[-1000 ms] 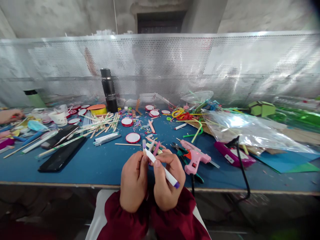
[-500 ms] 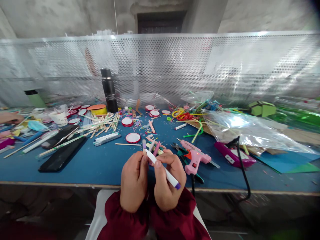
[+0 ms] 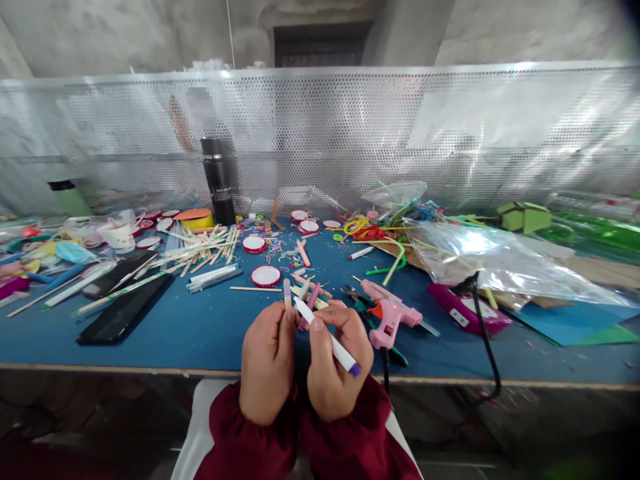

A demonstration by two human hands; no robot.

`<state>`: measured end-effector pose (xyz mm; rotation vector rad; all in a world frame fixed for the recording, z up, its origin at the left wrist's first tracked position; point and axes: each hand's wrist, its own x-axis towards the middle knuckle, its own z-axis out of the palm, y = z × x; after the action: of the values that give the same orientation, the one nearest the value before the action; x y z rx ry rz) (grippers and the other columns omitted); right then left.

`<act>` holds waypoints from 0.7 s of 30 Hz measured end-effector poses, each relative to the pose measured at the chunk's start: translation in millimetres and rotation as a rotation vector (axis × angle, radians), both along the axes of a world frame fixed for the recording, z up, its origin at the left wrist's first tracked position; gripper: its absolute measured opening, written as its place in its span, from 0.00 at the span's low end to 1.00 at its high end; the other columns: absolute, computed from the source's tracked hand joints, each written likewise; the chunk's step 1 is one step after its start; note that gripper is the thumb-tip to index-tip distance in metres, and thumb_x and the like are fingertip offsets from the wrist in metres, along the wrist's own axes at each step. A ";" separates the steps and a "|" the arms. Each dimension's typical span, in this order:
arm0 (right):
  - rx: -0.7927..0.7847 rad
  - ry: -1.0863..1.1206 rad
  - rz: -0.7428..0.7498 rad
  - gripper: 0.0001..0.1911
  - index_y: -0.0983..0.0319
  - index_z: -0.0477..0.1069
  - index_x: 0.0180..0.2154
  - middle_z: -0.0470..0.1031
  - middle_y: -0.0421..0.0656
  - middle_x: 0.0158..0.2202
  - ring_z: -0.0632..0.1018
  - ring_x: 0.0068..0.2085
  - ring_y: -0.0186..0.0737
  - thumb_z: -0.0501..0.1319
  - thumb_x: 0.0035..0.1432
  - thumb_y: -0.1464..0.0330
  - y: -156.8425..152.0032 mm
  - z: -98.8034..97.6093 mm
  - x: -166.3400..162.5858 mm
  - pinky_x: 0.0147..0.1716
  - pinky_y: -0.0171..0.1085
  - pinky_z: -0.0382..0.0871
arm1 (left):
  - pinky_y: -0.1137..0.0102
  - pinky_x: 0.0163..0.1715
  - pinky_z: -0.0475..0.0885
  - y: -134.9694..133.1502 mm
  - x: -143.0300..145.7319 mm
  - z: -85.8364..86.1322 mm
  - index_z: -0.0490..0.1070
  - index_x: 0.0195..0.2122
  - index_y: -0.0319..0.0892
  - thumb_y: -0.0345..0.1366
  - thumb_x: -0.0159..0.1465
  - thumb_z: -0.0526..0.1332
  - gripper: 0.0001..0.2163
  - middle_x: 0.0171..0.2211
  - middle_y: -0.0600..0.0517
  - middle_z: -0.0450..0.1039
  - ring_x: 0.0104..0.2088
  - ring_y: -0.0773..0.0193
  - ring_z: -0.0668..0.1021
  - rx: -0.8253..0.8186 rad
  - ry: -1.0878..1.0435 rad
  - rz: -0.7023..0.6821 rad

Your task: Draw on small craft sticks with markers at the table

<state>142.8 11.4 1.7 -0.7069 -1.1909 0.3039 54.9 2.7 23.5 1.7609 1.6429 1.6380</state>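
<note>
Both my hands are held together just in front of the blue table's near edge (image 3: 150, 365). My right hand (image 3: 335, 367) is closed round a white marker with a purple end (image 3: 330, 340), its tip pointing up and left. My left hand (image 3: 267, 363) pinches a small wooden craft stick with a purple-coloured end (image 3: 287, 293), held upright against the marker's tip. Dark red sleeves cover both wrists. A pink stick (image 3: 310, 303) lies just behind my fingers.
A pink glue gun (image 3: 390, 313) with a black cord lies right of my hands, beside pliers (image 3: 357, 297). Loose sticks, red-rimmed lids (image 3: 266, 275), a black flask (image 3: 219, 180), dark phones (image 3: 123, 310) and a plastic bag (image 3: 495, 257) clutter the table. A perforated metal screen stands behind.
My hands and the marker have barely shifted. The other person's hand at the far left edge has gone from view.
</note>
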 end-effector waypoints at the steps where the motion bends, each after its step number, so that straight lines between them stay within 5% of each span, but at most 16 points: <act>1: -0.002 0.000 -0.010 0.05 0.59 0.71 0.33 0.72 0.38 0.31 0.76 0.38 0.40 0.60 0.63 0.72 0.0 0.2 0.1 0.47 0.45 0.70 | 0.71 0.29 0.65 0.6 0.2 1.9 0.70 0.32 0.44 0.47 0.73 0.54 0.16 0.24 0.54 0.68 0.28 0.63 0.71 0.001 0.002 0.002; 9: 0.021 -0.012 0.038 0.04 0.59 0.71 0.35 0.73 0.39 0.31 0.76 0.37 0.42 0.60 0.63 0.71 1.6 -2.9 0.2 0.52 0.52 0.70 | 0.71 0.29 0.64 -3.8 -3.0 -13.6 0.68 0.32 0.44 0.45 0.74 0.51 0.16 0.27 0.53 0.70 0.29 0.64 0.71 -0.030 -0.006 -0.042; 21: -0.004 0.004 0.008 0.04 0.59 0.71 0.34 0.72 0.39 0.31 0.76 0.38 0.42 0.60 0.64 0.70 0.9 0.0 -0.6 0.49 0.48 0.70 | 0.70 0.30 0.61 -4.8 -4.4 -19.2 0.66 0.31 0.43 0.43 0.76 0.49 0.17 0.28 0.54 0.68 0.29 0.64 0.70 -0.080 -0.025 -0.084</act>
<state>142.2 12.3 1.7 -0.7052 -1.1898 0.3142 50.4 -2.0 4.3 1.7393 1.5780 1.5301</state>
